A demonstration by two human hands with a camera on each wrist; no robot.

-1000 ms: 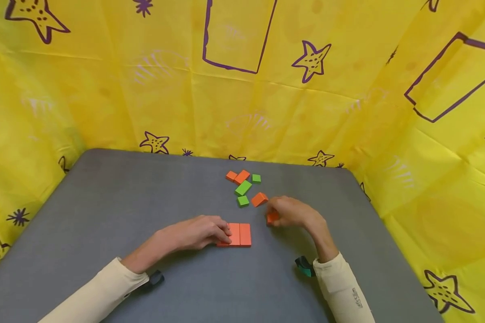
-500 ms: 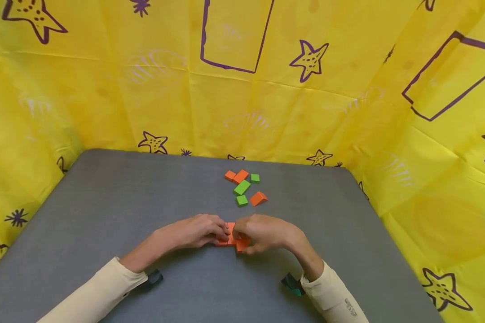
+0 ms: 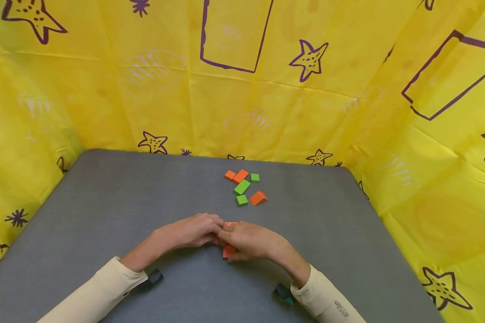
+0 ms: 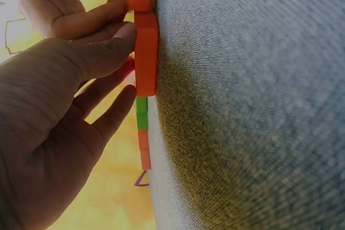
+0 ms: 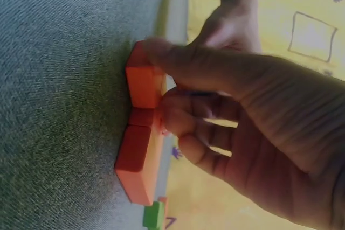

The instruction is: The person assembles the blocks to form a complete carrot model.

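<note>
My left hand (image 3: 196,229) rests its thumb and fingertips on top of a flat orange block (image 4: 145,55) on the table, with its fingers nearly straight. My right hand (image 3: 252,241) pinches another orange block (image 5: 143,84) at the near side of the joined orange blocks (image 3: 231,223). That pinched block juts toward the person, low on the table. In the right wrist view, one more orange block (image 5: 135,152) lies beside it. Both hands almost meet and hide most of the group in the head view.
Farther back lie loose blocks: several green and orange ones, including a green block (image 3: 242,187), a small green block (image 3: 241,200) and an orange wedge-topped block (image 3: 259,198). A yellow patterned cloth (image 3: 165,98) hangs around the grey table (image 3: 125,188).
My right hand has carried an orange block from the right to the group, then further left along its near side. My left hand has stayed on the blocks.
</note>
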